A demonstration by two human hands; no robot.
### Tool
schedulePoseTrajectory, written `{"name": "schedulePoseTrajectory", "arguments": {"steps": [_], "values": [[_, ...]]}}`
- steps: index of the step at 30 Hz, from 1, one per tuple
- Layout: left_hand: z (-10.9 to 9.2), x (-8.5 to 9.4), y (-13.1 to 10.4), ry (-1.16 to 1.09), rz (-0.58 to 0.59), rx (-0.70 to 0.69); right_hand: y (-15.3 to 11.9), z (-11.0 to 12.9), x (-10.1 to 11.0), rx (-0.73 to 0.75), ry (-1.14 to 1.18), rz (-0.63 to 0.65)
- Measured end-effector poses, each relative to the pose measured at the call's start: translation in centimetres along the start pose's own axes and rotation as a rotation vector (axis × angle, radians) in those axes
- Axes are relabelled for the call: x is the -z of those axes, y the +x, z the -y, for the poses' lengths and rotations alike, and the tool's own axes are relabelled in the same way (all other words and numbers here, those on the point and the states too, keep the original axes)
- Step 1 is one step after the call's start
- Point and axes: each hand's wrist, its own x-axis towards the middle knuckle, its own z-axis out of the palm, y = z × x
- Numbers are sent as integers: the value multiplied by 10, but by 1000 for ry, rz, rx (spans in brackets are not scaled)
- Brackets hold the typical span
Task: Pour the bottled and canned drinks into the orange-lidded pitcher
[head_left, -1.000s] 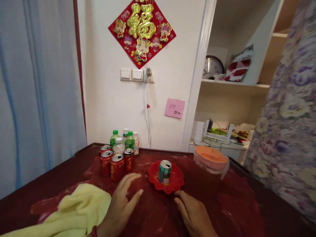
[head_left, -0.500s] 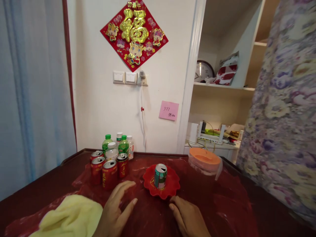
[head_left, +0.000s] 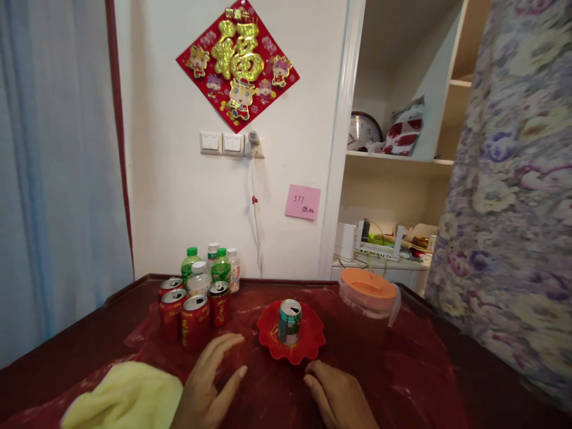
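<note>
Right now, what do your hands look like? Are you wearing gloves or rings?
Both are bare: no gloves or rings on the left hand or the right hand. No sleeves show, and the wrists are cut off by the picture's bottom edge.

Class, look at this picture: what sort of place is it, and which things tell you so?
Probably a room in a home: a red-and-gold paper wall decoration, a round wall clock on a built-in shelf, and red drink cans on a dark red table near both hands.
</note>
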Motion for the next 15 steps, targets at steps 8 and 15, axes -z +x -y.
{"name": "schedulePoseTrajectory", "arguments": {"steps": [8, 15], "values": [[12, -4, 0, 44, -5, -55, 1, 1, 2, -33, -44, 3], [18, -3, 6, 58, -51, -124, 4, 3, -1, -16, -68, -35]]}}
